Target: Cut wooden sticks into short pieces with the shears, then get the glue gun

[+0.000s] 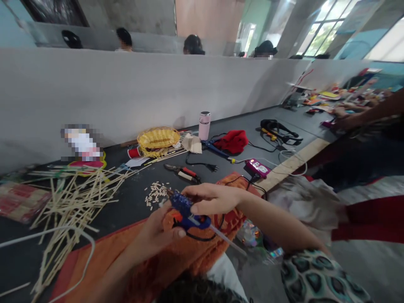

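Orange cloth under both hands: left hand, right hand gripping blue glue gun.

Yellow basket, pink flask, red cloth, pliers, loose sticks on table.

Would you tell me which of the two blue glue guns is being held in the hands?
The near blue glue gun, gripped over the orange cloth; the other lies beside the red cloth.
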Motion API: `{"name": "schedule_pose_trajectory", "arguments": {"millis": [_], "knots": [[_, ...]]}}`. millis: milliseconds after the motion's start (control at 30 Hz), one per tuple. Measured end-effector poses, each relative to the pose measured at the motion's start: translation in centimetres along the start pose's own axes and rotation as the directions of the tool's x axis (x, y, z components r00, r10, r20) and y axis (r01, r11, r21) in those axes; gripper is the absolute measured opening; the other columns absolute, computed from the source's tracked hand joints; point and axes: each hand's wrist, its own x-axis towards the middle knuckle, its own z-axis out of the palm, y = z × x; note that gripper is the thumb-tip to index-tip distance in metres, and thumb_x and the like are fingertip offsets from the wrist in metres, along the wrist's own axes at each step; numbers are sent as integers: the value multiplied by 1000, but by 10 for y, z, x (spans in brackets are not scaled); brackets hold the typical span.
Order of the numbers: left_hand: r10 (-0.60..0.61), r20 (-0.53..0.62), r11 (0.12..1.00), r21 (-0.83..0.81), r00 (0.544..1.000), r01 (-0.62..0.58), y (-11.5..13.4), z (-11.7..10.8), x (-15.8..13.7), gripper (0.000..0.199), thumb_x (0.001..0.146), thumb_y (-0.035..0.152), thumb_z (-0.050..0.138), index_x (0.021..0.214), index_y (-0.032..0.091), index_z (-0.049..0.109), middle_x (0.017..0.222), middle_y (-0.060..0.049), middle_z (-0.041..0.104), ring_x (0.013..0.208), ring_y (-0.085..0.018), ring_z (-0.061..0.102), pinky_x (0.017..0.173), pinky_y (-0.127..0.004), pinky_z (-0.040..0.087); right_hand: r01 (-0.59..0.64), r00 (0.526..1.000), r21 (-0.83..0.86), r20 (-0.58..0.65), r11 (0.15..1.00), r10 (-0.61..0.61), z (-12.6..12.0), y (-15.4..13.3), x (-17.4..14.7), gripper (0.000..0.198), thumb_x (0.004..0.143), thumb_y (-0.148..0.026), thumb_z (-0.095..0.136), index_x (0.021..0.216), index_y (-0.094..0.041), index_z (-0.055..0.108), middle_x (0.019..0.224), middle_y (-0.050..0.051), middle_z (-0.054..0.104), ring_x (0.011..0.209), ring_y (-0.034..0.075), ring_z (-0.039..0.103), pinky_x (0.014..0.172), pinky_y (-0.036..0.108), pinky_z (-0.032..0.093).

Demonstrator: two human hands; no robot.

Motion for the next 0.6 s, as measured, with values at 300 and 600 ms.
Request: {"name": "schedule_pose_trajectory", "arguments": {"millis": [300,600], "knots": [[-359,-97,895,-316,928,313,-30,-2,-14,35,71,35,76,101,18,70,88,-6,72,79,-21,64,67,-27,49,-143,985,-331,-139,933,102,-16,46,26,40,100,-42,30,127,-20,50,105,4,65,86,12,63,76,23,48],[-422,-156,748,-617,893,245,-69,-27,-14,31,64,37,81,87,19,71,72,-1,67,51,-8,51,47,-18,39,-775,631,-579,-736,253,246,-76,150,0,34,92,-35,56,120,-17,55,121,9,57,102,21,59,86,42,52]]}}
